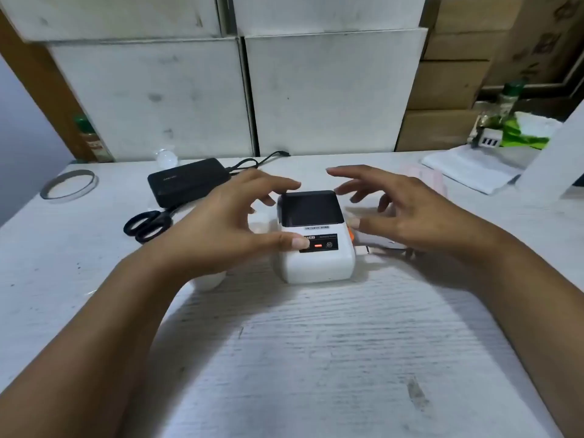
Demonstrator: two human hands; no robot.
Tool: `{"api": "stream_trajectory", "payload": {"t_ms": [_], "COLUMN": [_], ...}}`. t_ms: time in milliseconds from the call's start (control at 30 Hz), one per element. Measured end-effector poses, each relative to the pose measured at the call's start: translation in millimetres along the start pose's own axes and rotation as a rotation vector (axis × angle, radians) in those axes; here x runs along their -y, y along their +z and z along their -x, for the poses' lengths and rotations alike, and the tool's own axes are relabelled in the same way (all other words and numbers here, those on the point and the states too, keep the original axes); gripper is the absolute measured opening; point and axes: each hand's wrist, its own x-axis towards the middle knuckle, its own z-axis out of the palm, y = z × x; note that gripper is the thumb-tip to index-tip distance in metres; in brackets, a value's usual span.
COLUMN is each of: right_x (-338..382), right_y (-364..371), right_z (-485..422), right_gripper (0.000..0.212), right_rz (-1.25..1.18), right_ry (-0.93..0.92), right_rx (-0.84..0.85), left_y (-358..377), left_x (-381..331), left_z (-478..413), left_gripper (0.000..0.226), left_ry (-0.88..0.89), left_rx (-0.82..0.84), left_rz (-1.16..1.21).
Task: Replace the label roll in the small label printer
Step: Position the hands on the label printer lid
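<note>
A small white label printer with a dark lid and an orange side tab stands on the white table, its lid closed. My left hand hovers at the printer's left side with fingers spread, the thumb over the front control strip. My right hand hovers at the right side, fingers spread, holding nothing. A white roll-like object shows partly under my left wrist. Behind my right hand lies a pale pink object, mostly hidden.
Black scissors and a black power adapter with its cable lie to the left. A ring of tape sits at far left. White boxes stand behind; a folded white cloth and bottles are at right.
</note>
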Motion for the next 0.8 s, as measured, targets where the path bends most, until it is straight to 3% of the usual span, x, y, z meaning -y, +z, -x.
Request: {"api": "stream_trajectory", "payload": {"t_ms": [333,567,800], "right_x": [-3.5,-1.7,1.1], "right_y": [-0.1,2.0,9.5], "right_z": [2.3,1.4,0.5], "right_gripper": [0.072,0.071,0.088], "right_rz": [0.016,0.022,-0.195], "right_ry": [0.008,0.002,0.017], "right_rx": [0.092,0.133,0.167], "left_y": [-8.0,-6.5,-7.4], "left_x": [-1.4,-1.5,-2.9], "left_z": [9.0,7.9,6.0], "left_gripper": [0.085,0.113,0.127], "left_ry": [0.023,-0.046,-0.109], "left_rx": [0.03,0.097,0.106], "left_rz": [-0.035,-0.098,0.027]}}
